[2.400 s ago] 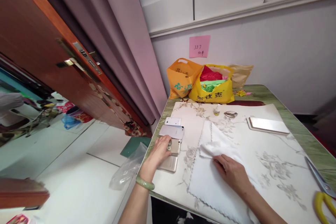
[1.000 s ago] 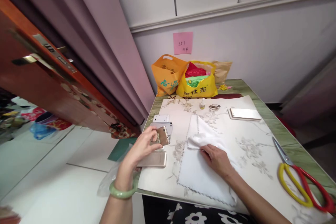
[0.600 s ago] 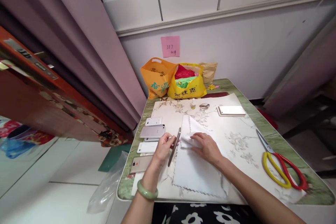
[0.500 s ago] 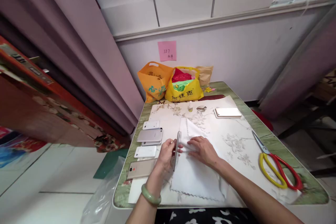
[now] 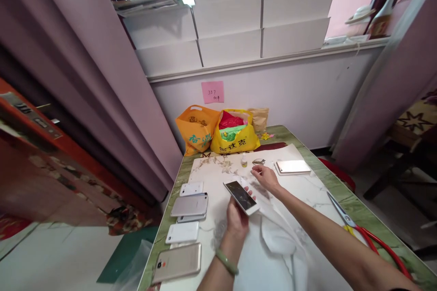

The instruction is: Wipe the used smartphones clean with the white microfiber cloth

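My left hand point(image 5: 238, 218) is closed around a white-edged smartphone point(image 5: 241, 196), its dark screen facing up and tilted. My right hand point(image 5: 265, 177) reaches past the phone over the table, fingers loosely bent and apart, nothing visible in them. Just beyond its fingertips stand a small clear bottle point(image 5: 244, 161) with yellowish liquid and, to the bottle's right, a pair of glasses point(image 5: 258, 161). A white cloth point(image 5: 280, 236) lies rumpled below and right of the phone, partly under my right forearm.
Along the left edge lie several phones, including a gold one point(image 5: 177, 263) and a silver one point(image 5: 189, 204). A white phone point(image 5: 294, 167) lies at the right, above large scissors point(image 5: 348, 223). An orange bag point(image 5: 196, 129) and a yellow bag point(image 5: 235, 141) stand at the back.
My left hand has turned the phone from edge-on to screen up. The right hand has left the cloth and moved forward towards the bottle and glasses. The view has tilted up.
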### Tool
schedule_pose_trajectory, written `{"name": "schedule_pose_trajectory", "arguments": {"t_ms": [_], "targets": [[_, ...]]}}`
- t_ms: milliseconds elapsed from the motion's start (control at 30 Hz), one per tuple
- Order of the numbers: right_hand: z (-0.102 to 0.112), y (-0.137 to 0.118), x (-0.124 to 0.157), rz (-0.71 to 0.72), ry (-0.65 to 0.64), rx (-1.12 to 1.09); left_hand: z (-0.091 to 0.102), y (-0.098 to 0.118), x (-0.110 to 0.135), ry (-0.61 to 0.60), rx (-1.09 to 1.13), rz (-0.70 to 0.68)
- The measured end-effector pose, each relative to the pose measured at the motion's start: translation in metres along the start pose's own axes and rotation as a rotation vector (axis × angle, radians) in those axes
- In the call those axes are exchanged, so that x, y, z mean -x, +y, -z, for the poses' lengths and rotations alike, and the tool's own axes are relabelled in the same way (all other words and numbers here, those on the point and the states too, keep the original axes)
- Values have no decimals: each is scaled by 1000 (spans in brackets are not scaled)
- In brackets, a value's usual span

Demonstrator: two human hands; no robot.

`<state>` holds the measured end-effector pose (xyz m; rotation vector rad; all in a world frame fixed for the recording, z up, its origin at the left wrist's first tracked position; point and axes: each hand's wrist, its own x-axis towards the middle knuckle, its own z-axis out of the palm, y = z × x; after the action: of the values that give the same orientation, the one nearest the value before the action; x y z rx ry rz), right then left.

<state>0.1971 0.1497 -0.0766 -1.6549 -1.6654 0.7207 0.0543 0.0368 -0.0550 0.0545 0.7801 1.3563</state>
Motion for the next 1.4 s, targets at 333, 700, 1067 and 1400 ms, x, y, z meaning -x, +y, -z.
{"name": "schedule_pose_trajectory", "arguments": {"t_ms": [333,700,1067,1400], "targets": [[-64,-12,6,-48,49,-4,-9,46,30,-84,-96,60],[-51,-6,-52,-101,170,-49,35,-18,-22,-5,-104,25],[-13,-26,-9,32,79,-270,38,-16,-24,-32,-170,12],[27,-38,105,-118,-311,-1322,28,-18,-19,-108,-234,-32]]}}
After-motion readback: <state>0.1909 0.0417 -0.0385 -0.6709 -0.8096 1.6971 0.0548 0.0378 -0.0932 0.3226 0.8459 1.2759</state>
